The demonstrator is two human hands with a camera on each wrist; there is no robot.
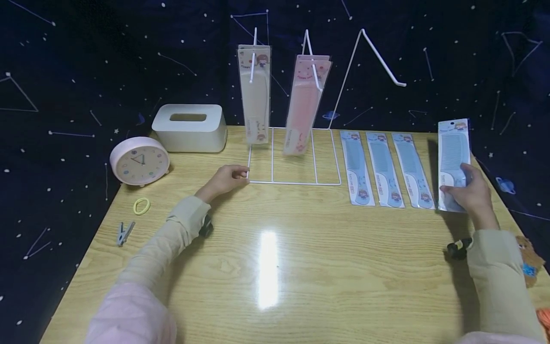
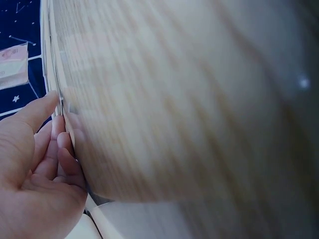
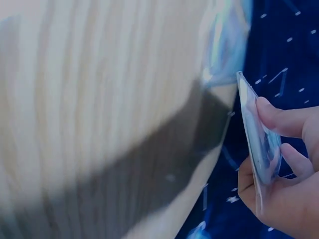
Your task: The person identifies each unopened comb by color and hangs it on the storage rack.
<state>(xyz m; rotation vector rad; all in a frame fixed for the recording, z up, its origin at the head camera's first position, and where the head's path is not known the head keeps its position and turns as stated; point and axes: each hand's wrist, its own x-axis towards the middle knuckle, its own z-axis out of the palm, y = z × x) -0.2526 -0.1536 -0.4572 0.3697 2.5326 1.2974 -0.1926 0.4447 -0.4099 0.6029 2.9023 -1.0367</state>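
Observation:
My left hand (image 1: 225,181) pinches the front left corner of a white wire display rack (image 1: 294,182) between thumb and fingertips. In the left wrist view that hand (image 2: 45,154) sits low against the tabletop. At the far right my right hand (image 1: 472,193) grips a packaged blue comb (image 1: 454,148), lifted above the table with its printed top upward. From the right wrist side, the clear packet (image 3: 256,134) shows edge-on between thumb and fingers. Three more packaged blue combs (image 1: 355,167) lie in a row between rack and right hand.
Packaged white combs (image 1: 257,95) and pink combs (image 1: 307,105) hang from two rack hooks; the third hook (image 1: 382,57) is bare. At left are a tissue box (image 1: 189,134), a pink clock (image 1: 139,162), a yellow hair tie (image 1: 142,206) and a grey clip (image 1: 124,234). A brown bear item (image 1: 530,258) lies right.

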